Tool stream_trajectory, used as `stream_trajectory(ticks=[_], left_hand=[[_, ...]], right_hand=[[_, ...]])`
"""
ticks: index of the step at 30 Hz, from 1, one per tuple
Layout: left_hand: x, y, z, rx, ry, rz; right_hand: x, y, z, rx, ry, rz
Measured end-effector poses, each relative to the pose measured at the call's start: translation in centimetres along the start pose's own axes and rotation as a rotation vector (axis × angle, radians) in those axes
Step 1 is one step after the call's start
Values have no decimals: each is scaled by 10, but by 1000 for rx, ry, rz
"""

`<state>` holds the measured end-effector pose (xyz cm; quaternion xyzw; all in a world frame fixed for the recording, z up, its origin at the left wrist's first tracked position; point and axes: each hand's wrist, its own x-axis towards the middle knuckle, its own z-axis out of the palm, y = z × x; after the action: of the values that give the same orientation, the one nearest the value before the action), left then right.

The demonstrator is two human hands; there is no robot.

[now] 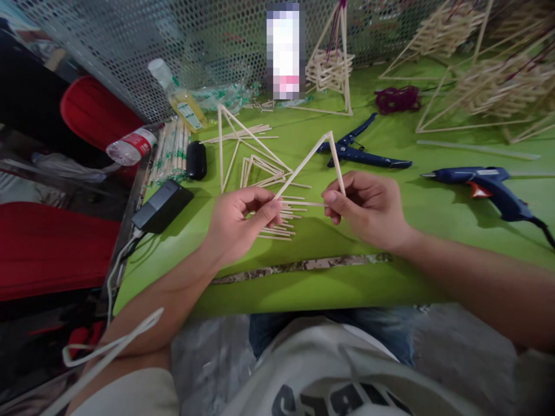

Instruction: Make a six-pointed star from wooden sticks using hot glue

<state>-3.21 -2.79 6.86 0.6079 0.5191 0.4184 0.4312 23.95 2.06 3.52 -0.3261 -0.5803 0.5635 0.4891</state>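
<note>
Between my hands, raised over the green table, is a triangle of thin wooden sticks point(302, 166) with its peak pointing away from me. My left hand point(245, 222) pinches its left corner between thumb and fingers. At the right corner, my right hand point(362, 207) grips the joint the same way. Loose wooden sticks point(277, 233) lie in a row beneath and beside my left hand. Just beyond are small stick triangles point(264, 170) and a larger stick frame point(221, 147). Blue cutting pliers point(347, 149) rest open behind the triangle's peak.
A blue glue gun point(481, 176) lies at right, near a glue stick point(477, 150) and purple string point(396, 99). Finished stick structures point(498, 86) stand at the back right. At left are a power bank point(162, 205), a black case point(196, 160), wrapped chopsticks point(170, 153) and bottles point(132, 145).
</note>
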Motion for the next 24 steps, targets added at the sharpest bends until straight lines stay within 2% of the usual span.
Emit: stream_trajectory(ticks=[4,8,12,18,24], left_hand=[[-2,-3,4,46,54,35],[-4,-8,8,-30,75,57],[-6,-10,10,-107,73,78],[-7,-11,12,-43,100,65],[-8,-7,9,-55,37,73]], right_hand=[[3,1,1,64,-111,94],[3,4,2,140,-198,152],[1,8,3,195,-180,161],[-1,11,3,265,-168,231],[-1,12,3,301,-163,224]])
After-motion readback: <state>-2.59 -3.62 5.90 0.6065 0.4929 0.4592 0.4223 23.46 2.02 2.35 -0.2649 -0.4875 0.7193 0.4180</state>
